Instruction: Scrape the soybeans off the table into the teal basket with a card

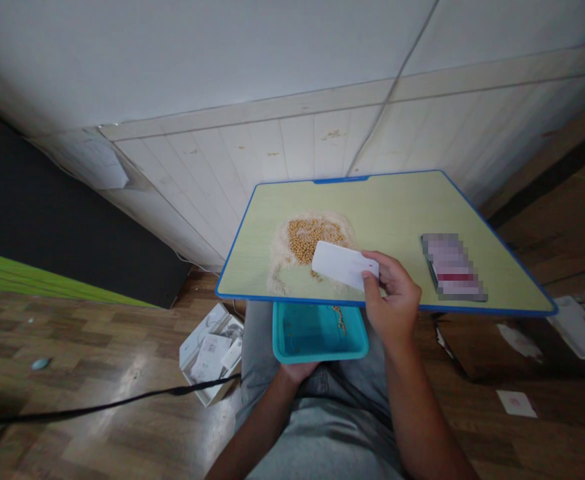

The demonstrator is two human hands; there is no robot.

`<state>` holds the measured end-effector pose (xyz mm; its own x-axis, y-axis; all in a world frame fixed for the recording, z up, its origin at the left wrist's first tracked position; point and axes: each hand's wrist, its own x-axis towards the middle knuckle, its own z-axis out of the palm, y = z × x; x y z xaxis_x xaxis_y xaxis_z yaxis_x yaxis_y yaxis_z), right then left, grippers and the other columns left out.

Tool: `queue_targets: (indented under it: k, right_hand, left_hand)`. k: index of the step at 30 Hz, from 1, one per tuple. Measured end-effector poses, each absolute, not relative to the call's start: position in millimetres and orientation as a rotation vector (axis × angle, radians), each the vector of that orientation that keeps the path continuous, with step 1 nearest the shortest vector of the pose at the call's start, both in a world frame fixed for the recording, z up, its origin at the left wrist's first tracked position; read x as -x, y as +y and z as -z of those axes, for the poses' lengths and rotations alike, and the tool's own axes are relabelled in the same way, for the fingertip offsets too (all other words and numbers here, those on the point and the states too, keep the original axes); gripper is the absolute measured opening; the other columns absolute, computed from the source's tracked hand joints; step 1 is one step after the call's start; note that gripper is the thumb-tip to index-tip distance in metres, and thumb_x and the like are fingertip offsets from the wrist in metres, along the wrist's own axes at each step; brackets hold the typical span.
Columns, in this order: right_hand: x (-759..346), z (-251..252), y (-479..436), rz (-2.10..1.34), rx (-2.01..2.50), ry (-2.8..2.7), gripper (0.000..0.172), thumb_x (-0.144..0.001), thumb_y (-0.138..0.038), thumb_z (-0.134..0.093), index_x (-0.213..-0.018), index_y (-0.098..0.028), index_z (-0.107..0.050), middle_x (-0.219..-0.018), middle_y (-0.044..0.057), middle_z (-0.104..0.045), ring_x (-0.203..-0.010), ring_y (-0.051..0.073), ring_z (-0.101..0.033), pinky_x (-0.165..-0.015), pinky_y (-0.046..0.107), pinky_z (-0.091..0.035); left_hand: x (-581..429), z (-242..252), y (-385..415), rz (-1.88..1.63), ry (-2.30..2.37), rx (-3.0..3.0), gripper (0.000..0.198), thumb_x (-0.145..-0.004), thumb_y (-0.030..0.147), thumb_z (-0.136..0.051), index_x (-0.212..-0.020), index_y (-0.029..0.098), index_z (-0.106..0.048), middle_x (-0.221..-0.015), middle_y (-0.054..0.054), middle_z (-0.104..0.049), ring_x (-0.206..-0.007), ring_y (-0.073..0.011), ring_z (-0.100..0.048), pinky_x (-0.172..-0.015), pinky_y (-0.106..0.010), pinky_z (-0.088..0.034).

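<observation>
- A white panelled wall [292, 143] is running behind everything, and a brown wooden floor [97, 360] is spreading out below it, with a black cable [122, 402] trailing across its left side.
- A pale yellow-green table [397, 200] with a blue rim is standing in front of the seated person, its near edge crossing over the grey-trousered lap.
- An open box of papers [212, 350] is lying on the floor left of the person's knee, and loose printed sheets [582, 323] are lying on the right.
- A teal tray [317, 333] is sitting just under the table's near edge, touching it or nearly so, with a few beans [341, 319] lying against its right inner wall.
- A pile of soybeans [312, 239] is resting mid-table, ringed by pale powder [279, 257] that is trailing towards the near-left edge.
- A pixelated flat pack [452, 267] is lying on the right of the table, well apart from the pile.
- The right hand [397, 300] is pinching a white card [342, 265] between thumb and fingers, holding it by its right end; the card's left end is reaching the near side of the pile.
- The left hand [299, 370] is sitting under the tray, mostly hidden; I cannot tell how its fingers are closing.
</observation>
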<state>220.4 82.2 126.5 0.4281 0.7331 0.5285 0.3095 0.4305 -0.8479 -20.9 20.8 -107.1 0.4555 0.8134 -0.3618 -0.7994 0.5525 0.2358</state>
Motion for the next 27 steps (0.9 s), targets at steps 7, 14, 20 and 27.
queue_targets:
  k: [7, 14, 20, 27]
  right_hand:
    - [-216, -126, 82, -0.334, 1.148, -1.148, 0.029, -0.105, -0.026, -0.081, -0.128, -0.027, -0.099, -0.122, 0.009, -0.101, -0.101, 0.028, -0.096, -0.085, 0.036, -0.076]
    - [-219, -127, 79, -0.338, 1.166, -1.161, 0.028, -0.105, -0.029, -0.082, -0.127, -0.027, -0.098, -0.122, 0.010, -0.102, -0.104, 0.031, -0.096, -0.089, 0.040, -0.077]
    - [-221, -128, 74, -0.335, 1.163, -1.160, 0.027, -0.106, -0.027, -0.082, -0.126, -0.028, -0.099, -0.120, 0.009, -0.101, -0.105, 0.031, -0.096, -0.090, 0.040, -0.077]
    - [-222, -130, 67, -0.337, 1.179, -1.167, 0.025, -0.106, -0.029, -0.081, -0.126, -0.028, -0.098, -0.120, 0.008, -0.100, -0.104, 0.031, -0.096, -0.089, 0.039, -0.076]
  left_hand:
    - [26, 111, 13, -0.993, 0.494, -0.004, 0.072, -0.125, 0.057, -0.034, -0.154, 0.044, -0.098, -0.180, 0.003, -0.085, -0.190, -0.0326, -0.060, -0.166, -0.067, -0.026]
    - [22, 106, 14, -1.019, 0.522, 0.008, 0.068, -0.123, 0.053, -0.039, -0.155, 0.044, -0.098, -0.178, 0.002, -0.087, -0.183, -0.0360, -0.069, -0.162, -0.070, -0.036]
    - [22, 101, 18, -1.009, 0.549, 0.016, 0.068, -0.125, 0.053, -0.038, -0.157, 0.042, -0.096, -0.185, 0.002, -0.081, -0.195, -0.0318, -0.053, -0.164, -0.066, -0.033]
    - [19, 98, 18, -1.018, 0.525, 0.012, 0.071, -0.127, 0.058, -0.035, -0.158, 0.042, -0.097, -0.180, -0.001, -0.085, -0.184, -0.0338, -0.067, -0.161, -0.066, -0.040]
